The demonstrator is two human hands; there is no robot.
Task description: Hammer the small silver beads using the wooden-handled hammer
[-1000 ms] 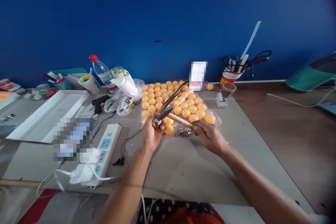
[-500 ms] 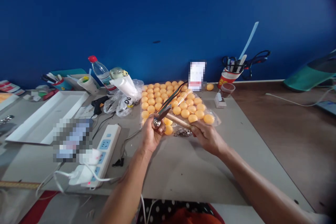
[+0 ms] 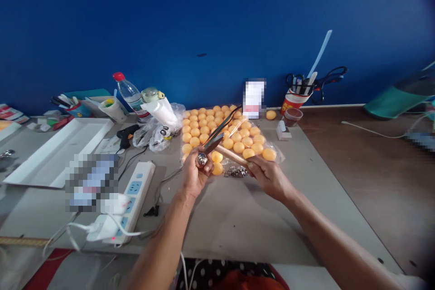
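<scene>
My right hand (image 3: 270,176) is closed on the wooden handle of a hammer (image 3: 233,154), which slants up to the left. The hammer's dark, wedge-shaped head points up and to the right. My left hand (image 3: 195,174) is closed round the head's lower end, where a shiny, rounded metal piece (image 3: 201,159) faces me. Whether that piece belongs to the head, I cannot tell. Just beyond my hands lies a clear bag of orange balls (image 3: 193,132). Small shiny metal pieces (image 3: 237,171) are heaped between my hands on the table.
To the left are a white power strip (image 3: 139,186) with plugs, a white tray (image 3: 34,163), a black glue gun (image 3: 128,137) and a red-capped bottle (image 3: 131,95). Right of the bag stand a small white box (image 3: 283,132) and a cup of scissors and pens (image 3: 295,99).
The shiny rounded end is turned slightly more towards me. Both hands keep their hold, and the whole view has shifted a little.
</scene>
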